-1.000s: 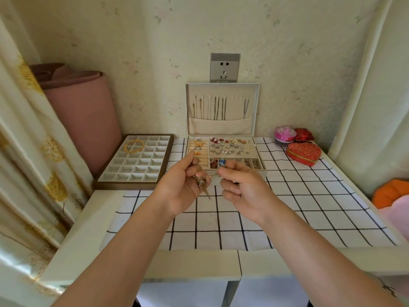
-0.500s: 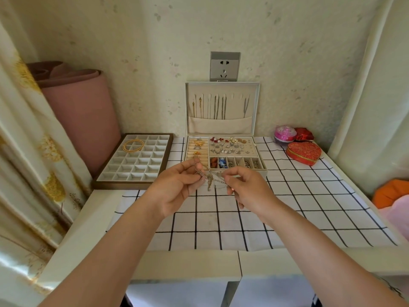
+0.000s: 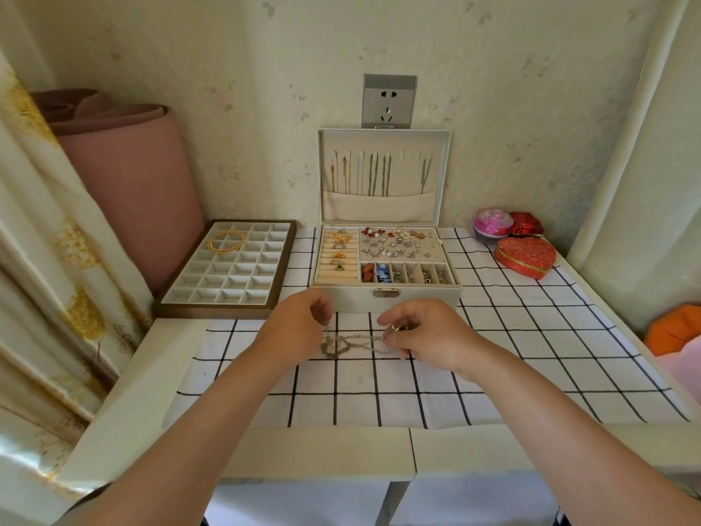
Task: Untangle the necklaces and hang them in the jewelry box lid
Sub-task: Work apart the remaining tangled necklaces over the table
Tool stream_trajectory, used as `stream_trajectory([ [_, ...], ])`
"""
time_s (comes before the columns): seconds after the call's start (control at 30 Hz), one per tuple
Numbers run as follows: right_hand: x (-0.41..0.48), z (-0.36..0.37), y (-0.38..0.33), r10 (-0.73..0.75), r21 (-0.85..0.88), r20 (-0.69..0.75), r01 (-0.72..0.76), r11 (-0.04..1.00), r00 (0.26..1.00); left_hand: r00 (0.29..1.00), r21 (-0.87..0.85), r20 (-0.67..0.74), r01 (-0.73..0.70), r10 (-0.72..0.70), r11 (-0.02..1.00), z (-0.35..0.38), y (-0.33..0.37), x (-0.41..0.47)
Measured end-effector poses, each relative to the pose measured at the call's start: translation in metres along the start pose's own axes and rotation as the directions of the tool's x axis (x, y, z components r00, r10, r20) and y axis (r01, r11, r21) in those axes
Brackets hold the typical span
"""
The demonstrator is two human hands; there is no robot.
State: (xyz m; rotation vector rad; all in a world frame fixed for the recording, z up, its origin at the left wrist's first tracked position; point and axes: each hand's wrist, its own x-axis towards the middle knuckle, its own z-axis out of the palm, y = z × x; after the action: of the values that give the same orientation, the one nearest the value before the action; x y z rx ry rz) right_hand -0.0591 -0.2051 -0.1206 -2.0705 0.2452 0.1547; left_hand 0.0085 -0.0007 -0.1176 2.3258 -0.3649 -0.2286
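My left hand pinches one end of the tangled necklaces and my right hand pinches the other, the knot seemingly resting on the surface just in front of the jewelry box. I should ease the strands apart with small sideways pulls, since hard tugging would likely tighten the knot, before lifting any chain to the lid.
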Motion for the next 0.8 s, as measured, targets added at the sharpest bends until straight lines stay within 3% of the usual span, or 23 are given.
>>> stream_trajectory([
  [0.17,0.0,-0.007,0.002,0.074,0.04,0.019,-0.075,0.996,0.997,0.992,0.259,0.092,0.065,-0.091,0.964,-0.009,0.006,0.0],
  [0.27,0.001,-0.008,0.006,0.06,-0.026,0.034,-0.059,0.998,0.998,0.982,0.345,0.156,0.044,-0.103,0.937,-0.011,0.007,-0.004],
  [0.47,0.003,-0.008,0.012,0.039,-0.012,0.073,-0.039,0.999,0.997,0.992,0.377,0.126,-0.052,0.004,0.925,-0.009,-0.006,-0.003],
  [0.6,0.005,-0.008,0.014,0.002,0.0,0.058,-0.002,1.0,0.998,0.987,0.491,0.075,-0.159,0.14,0.857,-0.003,-0.012,0.001],
  [0.8,0.01,-0.01,0.012,0.001,0.03,0.056,-0.003,1.0,0.998,0.923,0.269,0.064,-0.383,0.38,0.884,0.016,-0.006,0.0],
])
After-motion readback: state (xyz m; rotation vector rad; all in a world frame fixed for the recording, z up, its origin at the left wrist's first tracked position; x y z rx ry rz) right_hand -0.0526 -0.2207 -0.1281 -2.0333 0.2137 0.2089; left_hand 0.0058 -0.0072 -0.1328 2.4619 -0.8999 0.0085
